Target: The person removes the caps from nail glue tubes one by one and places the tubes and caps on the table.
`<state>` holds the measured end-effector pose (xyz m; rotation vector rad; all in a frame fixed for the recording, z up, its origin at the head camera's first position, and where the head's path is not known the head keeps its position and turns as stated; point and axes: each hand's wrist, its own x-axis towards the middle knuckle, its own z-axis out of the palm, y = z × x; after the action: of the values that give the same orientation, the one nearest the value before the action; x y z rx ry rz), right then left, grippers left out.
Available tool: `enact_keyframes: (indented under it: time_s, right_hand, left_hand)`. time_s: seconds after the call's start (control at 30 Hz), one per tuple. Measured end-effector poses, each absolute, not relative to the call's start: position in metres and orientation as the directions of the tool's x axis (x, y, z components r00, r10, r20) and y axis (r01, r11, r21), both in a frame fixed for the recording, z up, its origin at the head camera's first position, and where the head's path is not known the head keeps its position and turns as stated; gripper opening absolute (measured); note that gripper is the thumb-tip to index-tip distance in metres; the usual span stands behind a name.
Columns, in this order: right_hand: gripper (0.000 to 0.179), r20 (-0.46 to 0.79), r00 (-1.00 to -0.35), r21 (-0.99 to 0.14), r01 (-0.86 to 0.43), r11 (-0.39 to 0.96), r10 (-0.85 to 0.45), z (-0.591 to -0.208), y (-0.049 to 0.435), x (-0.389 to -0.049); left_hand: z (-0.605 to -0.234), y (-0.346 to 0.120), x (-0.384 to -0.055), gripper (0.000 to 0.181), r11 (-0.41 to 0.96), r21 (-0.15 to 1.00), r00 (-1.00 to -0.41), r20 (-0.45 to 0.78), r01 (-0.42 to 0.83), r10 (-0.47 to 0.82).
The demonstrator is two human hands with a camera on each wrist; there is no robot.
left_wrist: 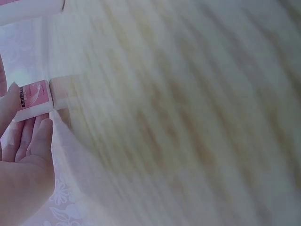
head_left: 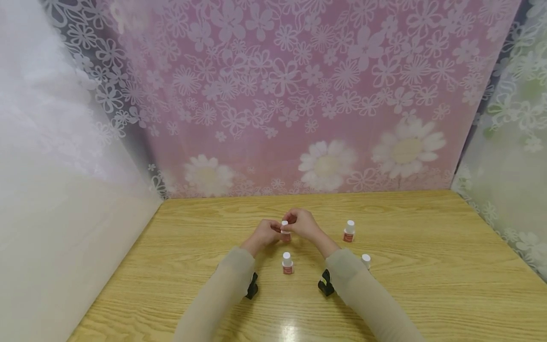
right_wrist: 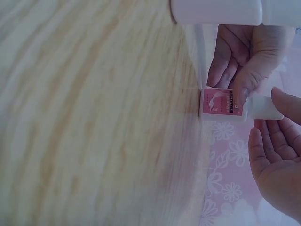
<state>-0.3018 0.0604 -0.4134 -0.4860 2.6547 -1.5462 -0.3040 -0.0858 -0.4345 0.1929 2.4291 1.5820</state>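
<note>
A small nail glue bottle point(head_left: 286, 237) with a white cap and a pink-red label stands upright on the table between both hands. My left hand point(head_left: 267, 232) grips its body from the left, the thumb against the label in the right wrist view. Fingers and thumb of my right hand point(head_left: 301, 223) pinch the white cap point(right_wrist: 264, 108). The bottle's base sits at the tabletop in the right wrist view. Nearer to me, between the forearms, stands a matching bottle point(head_left: 287, 264), touched by neither hand.
Another such bottle point(head_left: 349, 232) stands to the right of the right hand. One more bottle point(head_left: 366, 260) is partly hidden behind the right sleeve point(head_left: 372, 294). A flowered pink curtain point(head_left: 265, 156) borders the back of the wooden table point(head_left: 427, 266).
</note>
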Motion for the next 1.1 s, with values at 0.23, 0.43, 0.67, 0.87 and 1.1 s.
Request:
enact_keyframes:
  time_s: [0.23,0.43,0.67,0.87,1.1]
  right_hand:
    - [0.02,0.126,-0.955,-0.847,-0.244,0.471,-0.269,-0.413,0.0592,-0.3021]
    - [0.026,0.134,-0.963,-0.825,-0.24,0.511,-0.235,-0.4144,0.0571,-0.303]
    - [0.026,0.136,-0.968,-0.823,-0.23,0.52,-0.212,-0.4139,0.0575,-0.3008]
    - [0.023,0.138,-0.966,-0.829,-0.234,0.507,-0.221,-0.415,0.0598,-0.3001]
    - [0.019,0.14,-0.956,-0.84,-0.253,0.481,-0.258,-0.4156,0.0616,-0.2997]
  left_hand:
    - [-0.4373,-0.0831,-0.3058,0.017,0.391,0.92,-0.969,-0.125,-0.032,0.215]
    - [-0.4371,-0.0825,-0.3054,0.016,0.363,0.931,-0.968,-0.127,-0.04,0.218]
    - [-0.4404,-0.0833,-0.3076,0.017,0.347,0.937,-0.966,-0.13,-0.046,0.223]
    - [-0.4403,-0.0847,-0.3085,0.019,0.386,0.922,-0.963,-0.134,-0.036,0.232]
    - [-0.4397,-0.0857,-0.3088,0.018,0.406,0.913,-0.96,-0.154,-0.048,0.233]
